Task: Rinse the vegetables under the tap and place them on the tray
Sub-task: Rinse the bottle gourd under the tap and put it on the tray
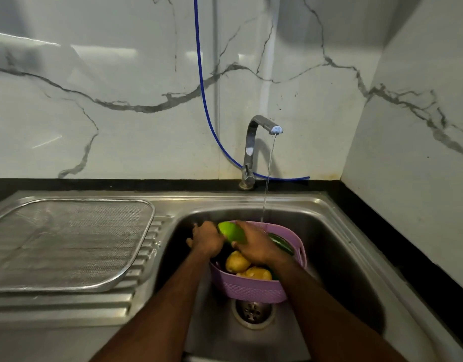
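A light green vegetable (231, 232) is held between both hands above a purple basket (254, 290) that stands in the sink bowl. My left hand (206, 239) grips its left end and my right hand (254, 244) curls over its right end. Inside the basket lie two yellow potatoes (237, 262) and a dark green cucumber (281, 244). The chrome tap (254, 142) runs a thin stream of water that falls at the basket's far rim, just right of the held vegetable. A steel mesh tray (68, 244) rests on the drainboard to the left.
The steel sink (342, 257) has its drain (252, 313) just in front of the basket. A blue hose (203, 95) hangs down the marble wall behind the tap. A black counter edge runs along the back and the right side.
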`<state>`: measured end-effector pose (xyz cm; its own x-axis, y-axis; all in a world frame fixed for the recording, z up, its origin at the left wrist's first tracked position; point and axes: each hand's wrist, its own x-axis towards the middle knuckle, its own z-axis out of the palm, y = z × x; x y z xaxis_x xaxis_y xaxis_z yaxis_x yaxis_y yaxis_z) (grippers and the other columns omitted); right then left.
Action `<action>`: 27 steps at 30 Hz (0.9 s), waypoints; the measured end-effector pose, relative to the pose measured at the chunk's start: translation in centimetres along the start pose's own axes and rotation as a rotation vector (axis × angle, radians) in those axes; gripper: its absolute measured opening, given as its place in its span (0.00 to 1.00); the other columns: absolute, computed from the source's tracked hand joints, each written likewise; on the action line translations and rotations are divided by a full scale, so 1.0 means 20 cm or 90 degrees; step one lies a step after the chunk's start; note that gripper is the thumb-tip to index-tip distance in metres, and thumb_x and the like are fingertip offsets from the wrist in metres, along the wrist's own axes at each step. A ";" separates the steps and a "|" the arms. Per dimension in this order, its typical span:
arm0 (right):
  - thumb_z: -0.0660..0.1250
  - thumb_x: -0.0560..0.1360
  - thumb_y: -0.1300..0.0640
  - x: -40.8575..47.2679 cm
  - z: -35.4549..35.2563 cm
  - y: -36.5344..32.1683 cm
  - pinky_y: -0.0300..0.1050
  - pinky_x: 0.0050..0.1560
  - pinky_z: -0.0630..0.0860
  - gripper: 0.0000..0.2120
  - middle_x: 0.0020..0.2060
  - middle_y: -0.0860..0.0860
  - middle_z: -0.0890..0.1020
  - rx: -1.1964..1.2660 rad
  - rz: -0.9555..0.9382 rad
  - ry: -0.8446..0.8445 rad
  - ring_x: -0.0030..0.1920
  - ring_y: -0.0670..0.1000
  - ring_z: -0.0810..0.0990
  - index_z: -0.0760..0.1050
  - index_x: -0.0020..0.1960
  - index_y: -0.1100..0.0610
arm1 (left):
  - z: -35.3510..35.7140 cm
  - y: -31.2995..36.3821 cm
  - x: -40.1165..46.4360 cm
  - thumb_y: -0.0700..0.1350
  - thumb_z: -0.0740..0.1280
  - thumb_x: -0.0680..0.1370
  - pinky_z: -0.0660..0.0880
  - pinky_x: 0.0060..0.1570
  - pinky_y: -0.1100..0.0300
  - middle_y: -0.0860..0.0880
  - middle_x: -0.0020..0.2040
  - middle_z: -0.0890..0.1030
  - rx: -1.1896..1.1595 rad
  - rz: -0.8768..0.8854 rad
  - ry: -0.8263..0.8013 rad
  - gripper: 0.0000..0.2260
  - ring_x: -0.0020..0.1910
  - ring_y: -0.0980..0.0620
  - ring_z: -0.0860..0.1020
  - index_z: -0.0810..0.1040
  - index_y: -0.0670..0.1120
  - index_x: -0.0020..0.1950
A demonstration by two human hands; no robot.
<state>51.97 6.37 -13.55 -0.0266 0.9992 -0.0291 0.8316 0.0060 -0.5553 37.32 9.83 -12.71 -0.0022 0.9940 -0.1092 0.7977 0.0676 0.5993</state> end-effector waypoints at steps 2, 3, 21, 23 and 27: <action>0.72 0.72 0.45 0.02 0.05 0.02 0.55 0.76 0.61 0.39 0.75 0.53 0.71 -0.032 0.004 0.002 0.76 0.57 0.67 0.61 0.79 0.51 | 0.01 0.03 -0.02 0.49 0.67 0.79 0.54 0.75 0.39 0.41 0.72 0.72 0.004 0.030 -0.006 0.16 0.76 0.41 0.63 0.78 0.47 0.65; 0.72 0.71 0.45 0.03 0.05 0.02 0.59 0.76 0.60 0.42 0.76 0.52 0.69 -0.046 0.018 0.014 0.77 0.59 0.65 0.59 0.80 0.50 | 0.02 0.05 -0.02 0.49 0.66 0.79 0.55 0.76 0.41 0.41 0.70 0.74 -0.002 0.051 -0.009 0.15 0.74 0.41 0.66 0.79 0.47 0.64; 0.69 0.80 0.45 -0.04 -0.38 0.00 0.48 0.41 0.82 0.21 0.60 0.52 0.81 0.816 0.010 0.424 0.56 0.53 0.83 0.68 0.69 0.46 | 0.06 0.19 -0.11 0.54 0.73 0.74 0.74 0.67 0.49 0.54 0.66 0.80 -0.403 0.347 -0.082 0.26 0.65 0.57 0.77 0.73 0.57 0.71; 0.67 0.80 0.42 -0.05 -0.37 -0.01 0.46 0.37 0.79 0.20 0.61 0.52 0.81 0.854 0.041 0.390 0.57 0.55 0.83 0.67 0.69 0.43 | 0.04 0.16 -0.12 0.58 0.76 0.69 0.75 0.65 0.52 0.55 0.65 0.79 -0.314 0.350 -0.064 0.32 0.64 0.57 0.77 0.70 0.60 0.72; 0.64 0.81 0.40 -0.06 -0.35 -0.07 0.46 0.39 0.77 0.18 0.64 0.53 0.80 0.924 0.023 0.333 0.58 0.56 0.82 0.69 0.69 0.40 | 0.02 0.17 -0.15 0.54 0.82 0.63 0.74 0.58 0.60 0.55 0.58 0.80 -0.254 0.335 -0.011 0.38 0.58 0.55 0.78 0.70 0.56 0.70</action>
<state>54.75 5.38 -6.88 0.4290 0.9017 0.0528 -0.4182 0.2502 -0.8732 40.29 7.07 -10.76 0.3393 0.9016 0.2683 0.4053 -0.3975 0.8233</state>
